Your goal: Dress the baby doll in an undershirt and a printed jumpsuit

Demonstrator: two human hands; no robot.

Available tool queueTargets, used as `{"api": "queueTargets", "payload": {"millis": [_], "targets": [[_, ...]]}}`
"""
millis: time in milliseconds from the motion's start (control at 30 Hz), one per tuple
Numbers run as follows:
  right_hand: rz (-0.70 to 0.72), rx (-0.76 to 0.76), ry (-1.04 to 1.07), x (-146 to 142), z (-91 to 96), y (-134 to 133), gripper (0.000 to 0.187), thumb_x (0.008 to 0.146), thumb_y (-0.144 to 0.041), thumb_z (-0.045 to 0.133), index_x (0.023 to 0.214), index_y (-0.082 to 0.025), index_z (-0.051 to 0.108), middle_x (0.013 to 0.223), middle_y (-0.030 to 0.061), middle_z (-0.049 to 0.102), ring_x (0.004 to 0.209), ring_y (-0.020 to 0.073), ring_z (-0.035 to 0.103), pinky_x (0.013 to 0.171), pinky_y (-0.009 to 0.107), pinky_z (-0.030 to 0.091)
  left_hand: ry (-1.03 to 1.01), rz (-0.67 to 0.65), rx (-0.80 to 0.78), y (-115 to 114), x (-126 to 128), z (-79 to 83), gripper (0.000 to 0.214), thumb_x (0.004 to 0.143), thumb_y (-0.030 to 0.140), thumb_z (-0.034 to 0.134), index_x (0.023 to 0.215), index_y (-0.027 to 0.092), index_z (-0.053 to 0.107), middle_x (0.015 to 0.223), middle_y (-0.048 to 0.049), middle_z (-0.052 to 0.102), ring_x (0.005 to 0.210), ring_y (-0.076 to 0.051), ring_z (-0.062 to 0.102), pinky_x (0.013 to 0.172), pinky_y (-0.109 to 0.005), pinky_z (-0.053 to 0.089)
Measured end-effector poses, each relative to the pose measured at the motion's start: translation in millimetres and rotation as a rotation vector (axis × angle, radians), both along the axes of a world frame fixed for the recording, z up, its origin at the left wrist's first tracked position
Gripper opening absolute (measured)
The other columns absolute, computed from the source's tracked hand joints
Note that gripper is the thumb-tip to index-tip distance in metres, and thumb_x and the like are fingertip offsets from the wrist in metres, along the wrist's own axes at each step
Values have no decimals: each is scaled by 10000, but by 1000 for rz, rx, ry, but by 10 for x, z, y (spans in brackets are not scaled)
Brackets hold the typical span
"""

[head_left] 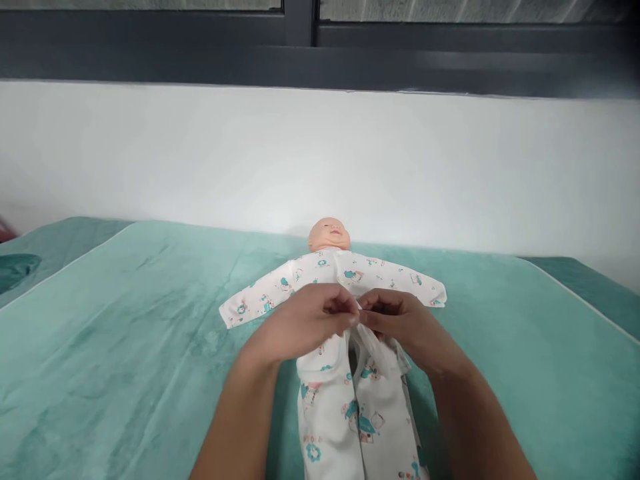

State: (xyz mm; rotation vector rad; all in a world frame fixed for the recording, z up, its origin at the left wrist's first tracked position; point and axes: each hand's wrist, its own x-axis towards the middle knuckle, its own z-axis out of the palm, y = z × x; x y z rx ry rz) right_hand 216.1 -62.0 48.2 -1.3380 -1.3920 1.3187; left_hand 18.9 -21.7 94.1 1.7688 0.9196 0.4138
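Note:
A baby doll (329,235) lies on its back, its head toward the wall. It wears a white long-sleeved baby shirt (320,270) printed with small teal and pink figures, sleeves spread to both sides. Matching printed pants (330,420) cover its legs. Over the doll's middle, my left hand (317,317) and my right hand (400,320) meet with fingertips pinched together at the shirt's front. From the pinch hangs a thin white piece of cloth (373,347). My fingers hide exactly which part of the shirt each hand holds.
A teal plush cover (150,333) with a few wrinkles spreads under the doll. Behind it rises a white wall (200,153), topped by a dark window frame (150,50). Something dark teal (17,270) lies at the far left edge.

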Motion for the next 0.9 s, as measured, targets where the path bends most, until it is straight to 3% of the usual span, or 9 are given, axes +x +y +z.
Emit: {"api": "queueTargets", "payload": {"millis": [100, 233, 467, 633, 733, 900], "targets": [[-106, 3, 94, 5, -179, -82, 197, 800, -372, 718, 825, -185, 661, 693, -20, 541, 618, 97, 450, 565, 240, 328, -12, -22, -65, 1, 2, -27, 108, 818, 301, 530, 830, 214, 592, 763, 26, 620, 657, -121, 583, 582, -236, 441], [-151, -13, 163, 18, -312, -122, 245, 776, -409, 754, 872, -195, 683, 739, -7, 575, 658, 112, 477, 598, 251, 361, 69, 63, 33, 14, -61, -40, 153, 825, 351, 545, 768, 209, 554, 712, 35, 591, 616, -114, 550, 543, -234, 392], [-140, 8, 155, -31, -270, -101, 216, 772, -396, 756, 860, -207, 699, 715, -16, 587, 634, 104, 482, 570, 240, 375, 278, 41, 151, -4, -27, -21, 216, 790, 394, 586, 677, 211, 570, 663, 47, 561, 609, -110, 481, 518, -243, 328], [-108, 33, 164, -28, -263, -115, 200, 781, -385, 745, 873, -212, 705, 716, -20, 592, 627, 97, 487, 565, 233, 382, 332, 97, 221, -47, 40, -41, 174, 809, 318, 498, 674, 213, 528, 675, 43, 555, 597, -117, 466, 487, -265, 277], [-75, 50, 156, -23, -259, -115, 188, 788, -367, 735, 900, -220, 704, 702, -28, 574, 618, 93, 481, 565, 236, 376, 337, 59, 274, -59, 55, -39, 175, 804, 239, 437, 643, 203, 494, 645, 36, 528, 570, -115, 445, 489, -286, 238], [-40, 41, 123, -28, -230, -123, 169, 806, -347, 702, 922, -225, 699, 706, -26, 560, 632, 103, 478, 571, 247, 372, 331, 59, 312, -78, 52, -12, 158, 808, 256, 452, 663, 205, 493, 660, 25, 527, 582, -126, 433, 506, -287, 247]]}}
